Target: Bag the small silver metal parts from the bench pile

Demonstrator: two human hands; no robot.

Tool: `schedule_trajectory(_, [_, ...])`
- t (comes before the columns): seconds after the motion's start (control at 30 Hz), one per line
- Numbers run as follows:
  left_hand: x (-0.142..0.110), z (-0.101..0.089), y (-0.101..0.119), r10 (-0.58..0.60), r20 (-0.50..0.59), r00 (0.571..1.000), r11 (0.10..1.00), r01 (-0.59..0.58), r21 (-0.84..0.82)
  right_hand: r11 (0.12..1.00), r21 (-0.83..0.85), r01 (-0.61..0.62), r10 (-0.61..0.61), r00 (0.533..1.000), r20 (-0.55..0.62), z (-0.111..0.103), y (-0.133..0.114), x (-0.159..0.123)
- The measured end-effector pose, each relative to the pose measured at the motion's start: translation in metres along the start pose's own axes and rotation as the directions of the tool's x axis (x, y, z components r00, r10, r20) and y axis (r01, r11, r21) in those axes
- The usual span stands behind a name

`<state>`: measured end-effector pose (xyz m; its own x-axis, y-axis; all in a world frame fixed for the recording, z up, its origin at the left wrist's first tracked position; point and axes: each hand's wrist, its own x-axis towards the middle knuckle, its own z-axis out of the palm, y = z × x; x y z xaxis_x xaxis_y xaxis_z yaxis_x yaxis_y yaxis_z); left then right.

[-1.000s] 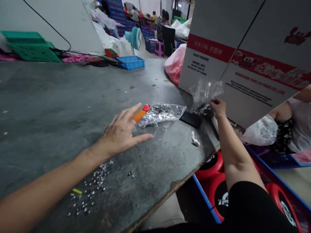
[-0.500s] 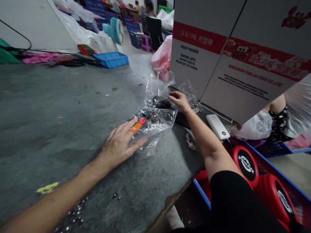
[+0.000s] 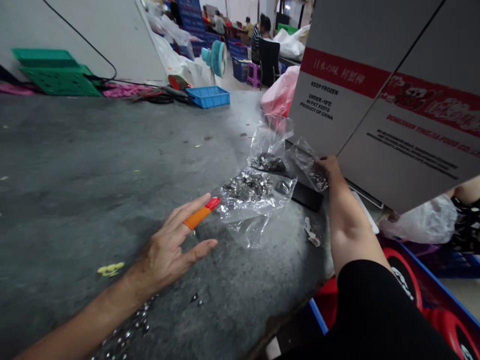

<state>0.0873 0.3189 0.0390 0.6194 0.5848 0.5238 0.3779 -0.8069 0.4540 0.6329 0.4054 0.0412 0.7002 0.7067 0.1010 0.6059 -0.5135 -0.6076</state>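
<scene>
Leftmost, a green plastic basket (image 3: 56,75) sits far back and well to the left of the clear bag of silvery pieces (image 3: 247,187) lying on the grey tabletop (image 3: 93,165). Nearer than that bag and to its left are a yellow cut-out scrap (image 3: 110,270) and a scatter of shiny beads (image 3: 127,332), partly behind the forearm. The left hand (image 3: 172,245) is spread and holds nothing; its index finger, in an orange finger cover with a red tip (image 3: 198,214), points at the bag's left edge, though whether it touches cannot be told. A blue plastic tray (image 3: 208,97) and a turquoise fan (image 3: 216,59) stand well beyond the bag. Just behind it, a second clear bag (image 3: 268,150) stands with dark pieces at its bottom. At its right end lies a black phone-like slab (image 3: 309,196), with a crumpled white scrap (image 3: 311,233) nearer the front. Behind and to the right of it, a third clear bag (image 3: 309,165) leans at a tilt. The right hand (image 3: 329,167) has its fingers bent at this one's side; whether they pinch it cannot be told. Farther right of the landmark bag rises a white carton (image 3: 337,130) marked "KEEP FROZEN", and below table level red discs (image 3: 407,270) fill a blue crate (image 3: 438,285).
</scene>
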Motion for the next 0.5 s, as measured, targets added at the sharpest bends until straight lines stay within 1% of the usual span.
schedule_trajectory(0.1, [-0.012, -0.008, 0.001, -0.062, -0.019, 0.998, 0.997, 0.061, -0.044, 0.977, 0.197, 0.079, -0.083, 0.997, 0.009, -0.01, 0.002, -0.002])
schedule_trajectory(0.2, [-0.018, -0.01, 0.003, -0.102, -0.039, 0.994, 0.991, 0.099, -0.091, 0.923, 0.365, 0.119, -0.124, 0.992, -0.01, -0.023, -0.004, -0.013])
schedule_trajectory(0.27, [-0.018, -0.01, 0.008, -0.116, -0.062, 0.991, 0.987, 0.107, -0.12, 0.84, 0.522, 0.146, -0.153, 0.988, -0.03, -0.032, -0.013, -0.026])
schedule_trajectory(0.37, [-0.01, -0.009, 0.023, -0.097, -0.136, 0.986, 0.984, 0.074, -0.165, 0.66, 0.721, 0.211, -0.233, 0.97, -0.071, -0.05, -0.03, -0.052])
schedule_trajectory(0.43, [-0.002, -0.008, 0.037, -0.066, -0.2, 0.977, 0.982, 0.029, -0.184, 0.584, 0.767, 0.264, -0.304, 0.948, -0.095, -0.065, -0.044, -0.074])
schedule_trajectory(0.5, [0.005, -0.006, 0.053, -0.038, -0.249, 0.968, 0.978, -0.015, -0.207, 0.529, 0.789, 0.312, -0.369, 0.922, -0.117, -0.083, -0.059, -0.102])
